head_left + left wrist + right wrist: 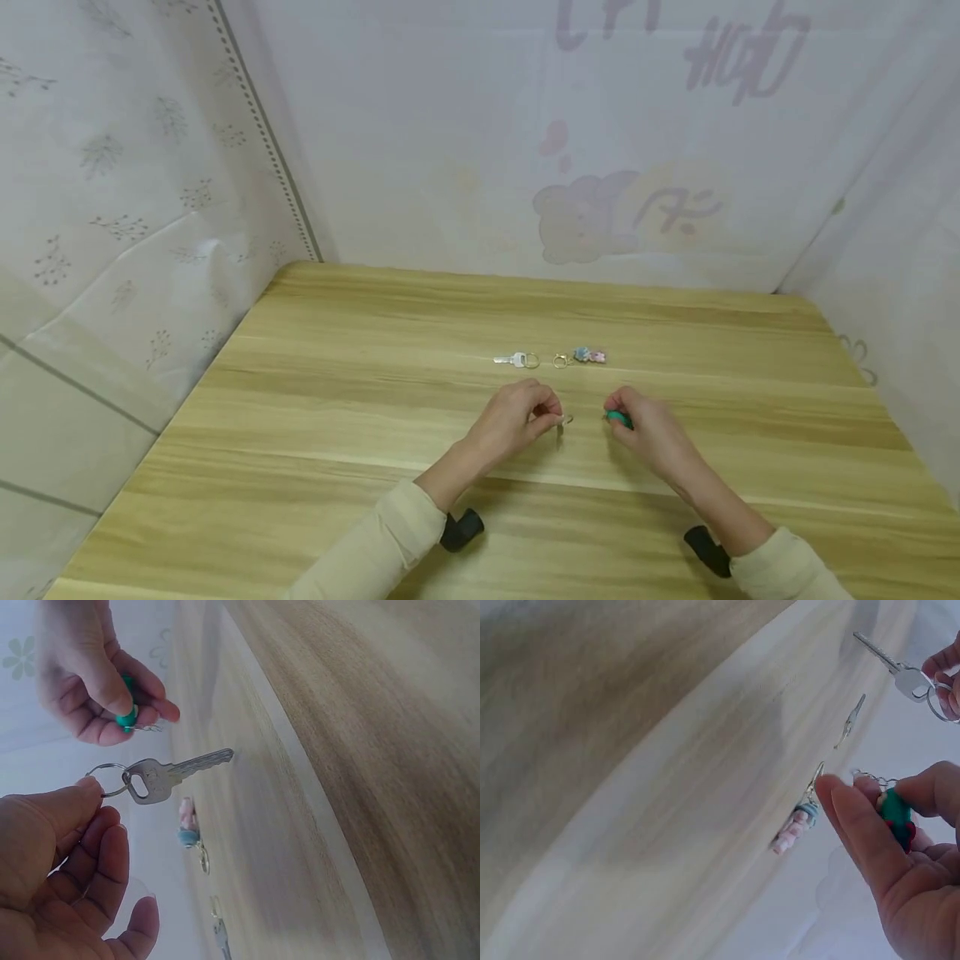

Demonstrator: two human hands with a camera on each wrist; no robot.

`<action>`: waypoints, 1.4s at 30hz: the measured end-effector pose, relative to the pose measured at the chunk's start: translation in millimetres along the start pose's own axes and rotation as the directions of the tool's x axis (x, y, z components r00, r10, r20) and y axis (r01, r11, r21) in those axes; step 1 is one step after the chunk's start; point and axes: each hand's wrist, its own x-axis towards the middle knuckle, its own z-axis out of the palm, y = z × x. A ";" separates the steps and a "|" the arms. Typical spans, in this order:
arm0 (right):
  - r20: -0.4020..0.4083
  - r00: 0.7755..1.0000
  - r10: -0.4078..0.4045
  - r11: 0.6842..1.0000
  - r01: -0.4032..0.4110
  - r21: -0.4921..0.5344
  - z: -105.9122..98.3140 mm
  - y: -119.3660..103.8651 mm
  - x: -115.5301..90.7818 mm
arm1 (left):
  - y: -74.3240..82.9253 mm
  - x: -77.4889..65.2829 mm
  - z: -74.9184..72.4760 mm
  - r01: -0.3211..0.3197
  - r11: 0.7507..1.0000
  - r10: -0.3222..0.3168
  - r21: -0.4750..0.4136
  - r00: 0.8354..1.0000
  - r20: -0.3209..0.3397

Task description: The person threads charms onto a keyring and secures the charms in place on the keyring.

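My left hand (517,414) pinches a metal ring (107,765) between thumb and forefinger. From that ring a silver key (154,782) sticks out over the table, its blade pointing away from the fingers. To the right, my right hand (660,437) holds a small green charm (894,812) with red bits, thumb and fingers round it. A short chain (885,781) leads out of its grip. The two hands are a little apart. Beyond them, a second key (517,360) with a gold-coloured ring lies on the table, beside a blue-and-pink charm (590,356) with its own gold ring (560,361).
The wood-grain table (337,375) meets a pale printed curtain (420,167) at the back, with more pale hangings at both sides. Black pieces (462,531) are at the wrists, below the sleeves.
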 end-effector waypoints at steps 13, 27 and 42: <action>-0.020 1.000 -0.024 1.000 0.023 -0.020 -0.1 0.8 -4.9 | 2.8 1.0 2.3 0.015 1.000 -0.015 -0.007 1.000 0.016; 0.171 0.963 0.210 0.760 -0.271 0.591 2.4 -1.6 -4.3 | 2.3 1.2 2.2 -0.005 0.996 0.002 -0.085 1.000 -0.028; 0.210 0.949 0.237 0.591 -0.312 0.744 12.6 -17.2 -5.0 | 4.2 -2.7 4.0 0.068 0.959 -0.077 -0.274 0.997 -0.021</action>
